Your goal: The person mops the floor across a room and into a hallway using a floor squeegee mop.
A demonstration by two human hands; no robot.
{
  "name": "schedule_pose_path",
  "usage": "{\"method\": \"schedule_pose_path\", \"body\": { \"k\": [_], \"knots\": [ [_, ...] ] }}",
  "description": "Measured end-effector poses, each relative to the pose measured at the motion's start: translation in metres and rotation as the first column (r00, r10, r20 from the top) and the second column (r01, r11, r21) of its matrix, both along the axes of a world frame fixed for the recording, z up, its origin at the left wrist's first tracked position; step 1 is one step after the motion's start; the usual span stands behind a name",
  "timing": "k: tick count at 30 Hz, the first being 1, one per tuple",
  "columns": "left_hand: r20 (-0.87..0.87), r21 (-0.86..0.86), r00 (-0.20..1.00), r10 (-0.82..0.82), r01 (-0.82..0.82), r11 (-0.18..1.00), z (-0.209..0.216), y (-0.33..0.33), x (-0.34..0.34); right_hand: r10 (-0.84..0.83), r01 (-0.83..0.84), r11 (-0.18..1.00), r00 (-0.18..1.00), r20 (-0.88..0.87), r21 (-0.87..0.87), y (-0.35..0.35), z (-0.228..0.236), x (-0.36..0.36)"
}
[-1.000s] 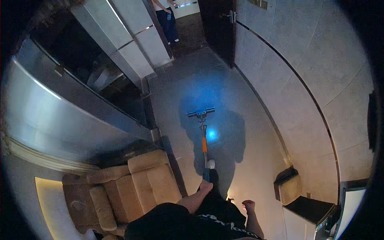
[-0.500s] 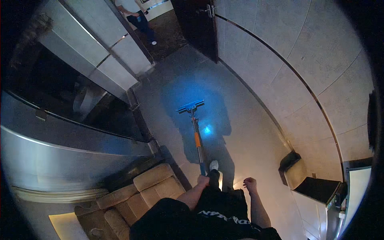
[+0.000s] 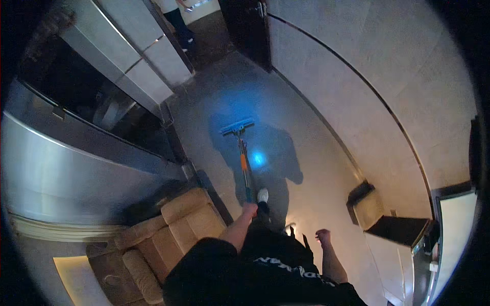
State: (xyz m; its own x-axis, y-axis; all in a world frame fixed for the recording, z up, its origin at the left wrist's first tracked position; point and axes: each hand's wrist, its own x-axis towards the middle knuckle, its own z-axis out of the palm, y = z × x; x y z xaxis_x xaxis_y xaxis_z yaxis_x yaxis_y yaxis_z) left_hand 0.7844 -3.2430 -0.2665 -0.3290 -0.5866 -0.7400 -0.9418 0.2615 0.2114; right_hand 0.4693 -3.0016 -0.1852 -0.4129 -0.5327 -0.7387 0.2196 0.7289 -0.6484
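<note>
My left hand (image 3: 249, 209) is wrapped round the upper end of the handle of a mop (image 3: 243, 162). The mop has an orange section on its metal pole, and its wide blue head (image 3: 237, 126) rests on the grey floor ahead. My right hand (image 3: 323, 237) hangs at my right side, away from the mop. Its fingers are loosely bent and somewhat apart, with nothing visible in them.
A brown padded sofa (image 3: 186, 219) stands close on the left. On the right are a box-like dark-sided piece (image 3: 368, 208) and a dark-topped cabinet (image 3: 403, 230). Ahead, a dark door (image 3: 247, 33) stands beside a doorway, where another person (image 3: 178, 25) is partly visible.
I have stepped forward, and the sofa and cabinet have shifted in view. The mop head appears slightly farther left, still in my left hand. The person in the doorway has moved.
</note>
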Motion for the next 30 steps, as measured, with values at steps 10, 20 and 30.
{"method": "schedule_pose_path", "body": {
  "k": [10, 20, 30],
  "knots": [
    [-0.195, 0.437, 0.562, 0.804, -0.683, 0.584, -0.026, 0.075, -0.049, -0.247, 0.259, 0.964, 0.955, 0.166, -0.056, 0.199, -0.108, -0.012],
    [-0.029, 0.238, 0.354, 0.935, -0.906, 0.35, 0.039, 0.017, -0.069, 0.328, -0.325, 0.94, 0.945, -0.014, 0.099, 0.13, -0.07, -0.018],
    [-0.071, 0.085, 0.356, 0.932, -0.928, 0.362, 0.053, -0.149, -0.036, -0.121, 0.051, 0.971, 0.947, 0.296, 0.232, -0.151, -0.092, 0.005]
  ]
}}
